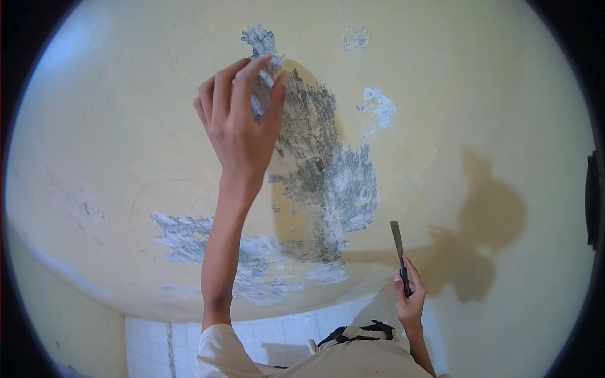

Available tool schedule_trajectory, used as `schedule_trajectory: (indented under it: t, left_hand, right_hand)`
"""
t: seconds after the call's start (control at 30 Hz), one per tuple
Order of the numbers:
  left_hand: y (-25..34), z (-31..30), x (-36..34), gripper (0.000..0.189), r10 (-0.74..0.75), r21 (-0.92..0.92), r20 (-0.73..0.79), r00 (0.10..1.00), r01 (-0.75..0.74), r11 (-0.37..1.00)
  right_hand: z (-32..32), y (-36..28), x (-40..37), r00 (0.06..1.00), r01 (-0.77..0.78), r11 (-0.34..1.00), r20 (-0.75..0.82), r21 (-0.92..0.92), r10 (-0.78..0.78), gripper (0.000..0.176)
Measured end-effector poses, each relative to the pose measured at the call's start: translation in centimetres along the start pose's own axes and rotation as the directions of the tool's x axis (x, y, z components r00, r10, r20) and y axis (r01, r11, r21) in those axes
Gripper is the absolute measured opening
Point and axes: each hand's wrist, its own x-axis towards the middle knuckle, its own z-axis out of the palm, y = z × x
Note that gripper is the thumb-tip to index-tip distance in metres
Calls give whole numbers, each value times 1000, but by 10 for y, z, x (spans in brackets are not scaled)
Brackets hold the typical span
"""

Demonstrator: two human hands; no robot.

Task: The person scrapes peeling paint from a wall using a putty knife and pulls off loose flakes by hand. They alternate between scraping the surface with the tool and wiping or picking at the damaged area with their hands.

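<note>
My left hand [242, 116] is raised in front of the yellow wall [126, 138], its fingers curved and the thumb apart from the index finger. Its fingertips overlap the top of a rough grey bare patch [309, 126] where the paint is gone. A whitish bit of surface shows between thumb and index finger. Lower right, my right hand [411, 303] is closed round the black handle of a scraper [397, 242]. The scraper's narrow metal blade points up, beside the lower right of the bare patch.
Smaller pale patches [378, 108] mark the wall to the right, and a wide scraped strip [252, 261] runs low on it. White floor tiles [271, 334] lie below. Shadows fall on the right of the wall. A dark object [591, 200] sits at the far right edge.
</note>
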Motion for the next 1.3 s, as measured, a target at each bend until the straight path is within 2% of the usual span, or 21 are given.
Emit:
schedule_trajectory:
  t: [0.23,0.33,0.4,0.5,0.57,0.63,0.67,0.73,0.77,0.83,0.87,0.9,0.97,1.0,1.07,1.1,1.13,1.17,1.23,1.27,1.3]
  left_hand:
    - [16,4,4,12,-17,184,51,999,7,983]
    - [19,5,2,10,38,235,61,997,-51,971]
    - [23,5,5,9,108,407,112,988,-145,902]
    - [26,8,6,8,91,483,182,979,-169,859]
    - [28,6,-6,9,88,425,236,968,-184,886]
    - [40,3,-29,15,115,177,526,843,-241,954]
    - [42,-3,-32,15,115,192,520,847,-247,950]
    - [43,-12,-25,29,11,133,328,945,-58,989]
    - [41,-6,-16,29,13,141,311,950,-60,988]
    - [47,12,7,39,-101,236,26,995,92,967]
    - [51,18,3,40,-130,307,118,984,88,947]
    - [54,18,-6,40,-136,308,112,984,96,947]
    - [70,4,-29,36,165,-214,502,849,-63,975]
    - [84,-11,-33,32,123,-269,488,864,15,963]
    - [97,-31,-48,29,62,-324,482,874,111,940]
    - [94,-38,-60,28,-201,-297,404,892,336,894]
    - [90,-42,-68,30,-450,-295,322,833,540,788]
    - [88,-45,-69,30,-448,-310,332,830,545,779]
    - [81,-48,-62,44,-582,-320,692,427,904,283]
    - [83,-39,-56,57,-581,-347,656,482,876,335]
    - [82,-35,-41,57,-569,-360,663,487,874,328]
  right_hand:
    - [-67,-4,49,996,80,994,54,-75,-76,46]
    - [-88,-9,64,990,89,991,118,-102,-77,46]
    - [-96,-9,70,985,42,994,169,-103,-24,48]
    - [-104,-4,71,974,56,992,223,-110,-30,48]
    - [-106,4,68,966,96,990,250,-100,-68,47]
    - [-107,6,66,954,153,985,273,-79,-126,46]
    - [-106,7,64,956,121,991,276,-57,-101,46]
    - [-105,12,60,956,47,997,292,-65,-26,47]
    - [-105,14,60,955,66,996,294,-64,-44,47]
    - [-100,14,60,939,69,994,343,-87,-35,46]
    - [-98,7,60,933,42,994,361,-100,-3,45]
    - [-94,6,61,933,47,993,361,-106,-6,45]
    - [-88,3,65,912,170,980,394,-100,-118,43]
    - [-82,-2,68,912,175,979,392,-105,-121,43]
    - [-71,-18,74,912,119,987,380,109,-152,44]
    - [-63,-36,78,910,172,978,361,115,-202,44]
    - [-52,-61,83,908,224,967,335,122,-252,44]
    - [-40,-87,87,893,276,955,338,108,-296,44]
    - [-10,-137,98,836,399,909,359,121,-414,44]
    - [7,-157,103,790,463,874,380,147,-482,44]
    - [26,-173,108,746,558,818,347,139,-568,43]
